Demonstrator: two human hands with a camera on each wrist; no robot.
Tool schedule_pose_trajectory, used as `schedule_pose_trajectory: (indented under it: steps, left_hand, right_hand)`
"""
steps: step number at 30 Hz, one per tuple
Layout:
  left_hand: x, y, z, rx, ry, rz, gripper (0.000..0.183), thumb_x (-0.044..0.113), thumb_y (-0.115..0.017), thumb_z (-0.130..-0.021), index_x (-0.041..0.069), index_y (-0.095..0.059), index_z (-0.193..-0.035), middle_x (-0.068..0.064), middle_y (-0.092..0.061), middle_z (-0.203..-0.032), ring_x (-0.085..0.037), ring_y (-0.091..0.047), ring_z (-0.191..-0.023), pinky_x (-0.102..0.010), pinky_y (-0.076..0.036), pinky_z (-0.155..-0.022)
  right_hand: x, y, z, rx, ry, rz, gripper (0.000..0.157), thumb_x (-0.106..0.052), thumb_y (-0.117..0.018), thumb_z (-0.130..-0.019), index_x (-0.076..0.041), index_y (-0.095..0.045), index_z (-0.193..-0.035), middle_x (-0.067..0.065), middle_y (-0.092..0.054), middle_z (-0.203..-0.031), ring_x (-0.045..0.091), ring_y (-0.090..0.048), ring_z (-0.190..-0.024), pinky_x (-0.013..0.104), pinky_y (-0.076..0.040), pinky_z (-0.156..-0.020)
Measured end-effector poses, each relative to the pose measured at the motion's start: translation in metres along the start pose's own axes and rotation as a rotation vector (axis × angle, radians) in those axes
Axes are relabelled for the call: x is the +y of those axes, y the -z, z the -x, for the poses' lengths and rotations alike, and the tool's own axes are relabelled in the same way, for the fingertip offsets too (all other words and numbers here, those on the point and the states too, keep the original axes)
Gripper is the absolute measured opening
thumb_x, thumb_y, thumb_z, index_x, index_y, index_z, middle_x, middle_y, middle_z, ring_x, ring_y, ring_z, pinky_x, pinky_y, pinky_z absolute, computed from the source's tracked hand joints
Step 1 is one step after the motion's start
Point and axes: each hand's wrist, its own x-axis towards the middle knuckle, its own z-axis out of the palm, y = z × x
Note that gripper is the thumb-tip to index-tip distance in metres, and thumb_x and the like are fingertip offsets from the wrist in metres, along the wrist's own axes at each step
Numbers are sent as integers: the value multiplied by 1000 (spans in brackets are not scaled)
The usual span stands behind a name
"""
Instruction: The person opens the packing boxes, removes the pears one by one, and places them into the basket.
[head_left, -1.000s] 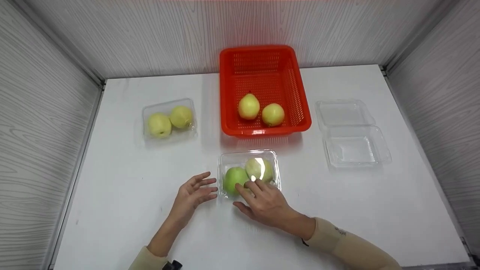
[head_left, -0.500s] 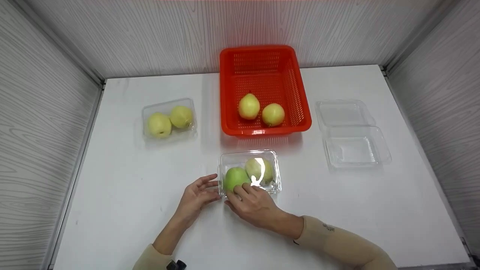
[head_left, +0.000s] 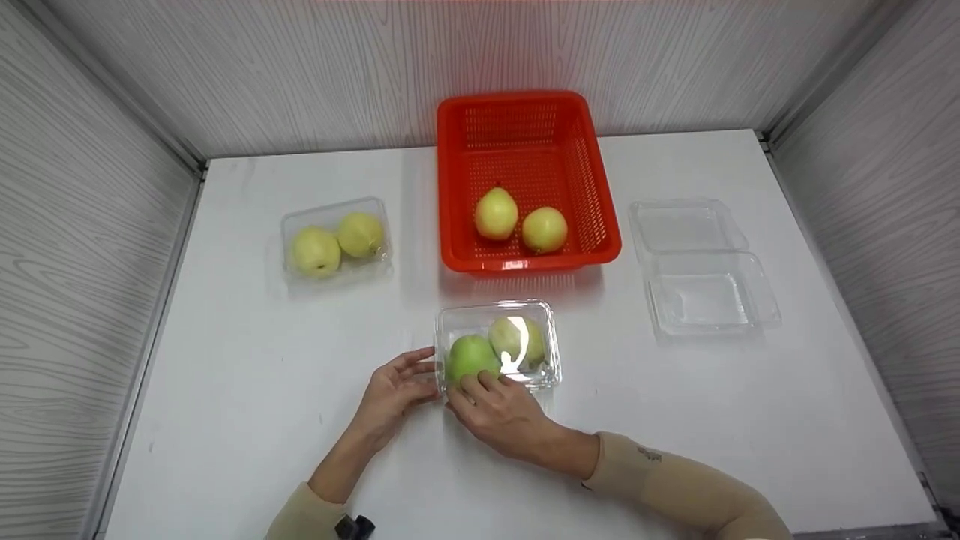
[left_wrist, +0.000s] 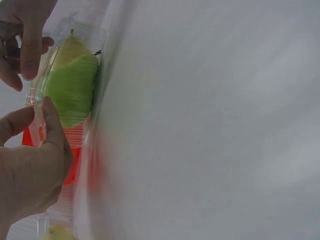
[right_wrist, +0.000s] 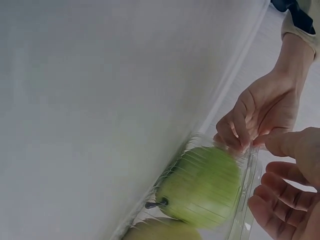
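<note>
A lidded clear plastic clamshell box (head_left: 460, 319) sits in front of the red basket, holding a green pear (head_left: 469, 355) and a paler yellow-green pear (head_left: 517, 341). My left hand (head_left: 391, 399) pinches the rim at its front left corner; in the left wrist view, thumb and fingers (left_wrist: 55, 132) lie on either side of the rim. My right hand (head_left: 501, 416) is over the front edge, fingers loosely bent at the lid. In the right wrist view, one digit of the right hand (right_wrist: 297, 182) reaches the rim corner, close to the left fingertips.
Behind the box stands a red basket (head_left: 523, 265) with two yellow pears (head_left: 496, 214). At the back left, another clear box (head_left: 300, 217) contains two yellow pears (head_left: 316, 251). An unfolded clear clamshell box (head_left: 701, 304) lies at the right.
My right hand has slid left along the box's front edge to its left corner. My left hand has moved in from beside the box onto its rim.
</note>
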Motion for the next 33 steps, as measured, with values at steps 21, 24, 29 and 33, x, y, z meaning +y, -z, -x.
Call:
schedule_pose_trajectory:
  steps: [21, 24, 29, 33]
  left_hand:
    - [1, -1, -4, -44, 22, 26, 66, -6, -69, -91, -4, -42, -151, -1, -64, -112, -11, -70, -93, -24, -65, -84]
    - [1, -1, -4, -46, 21, 36, 67, -6, -70, -91, -4, -42, -152, -1, -64, -111, -11, -69, -93, -23, -65, -84]
    - [1, -2, -4, -52, 19, 56, 66, -5, -69, -93, -4, -41, -153, -1, -65, -112, -11, -70, -94, -23, -65, -84]
    - [2, -1, -4, -72, 14, 75, 64, -4, -66, -95, -4, -39, -154, -1, -66, -113, -12, -71, -97, -24, -65, -86]
  right_hand:
    - [-5, 0, -1, -62, 56, 79, 16, -29, -84, -81, -21, -77, -93, -7, -68, -89, 9, -63, -75, 20, -55, -55]
    - [-4, 1, -2, -68, 57, 83, 16, -29, -84, -82, -21, -76, -93, -7, -68, -90, 9, -63, -76, 20, -56, -55]
    - [-4, 1, -2, -62, 60, 90, 16, -29, -83, -83, -21, -77, -95, -7, -69, -92, 8, -64, -77, 19, -58, -57]
    - [-4, 0, -2, -50, 62, 93, 14, -29, -81, -85, -20, -77, -95, -7, -70, -92, 7, -64, -76, 19, -59, -58]
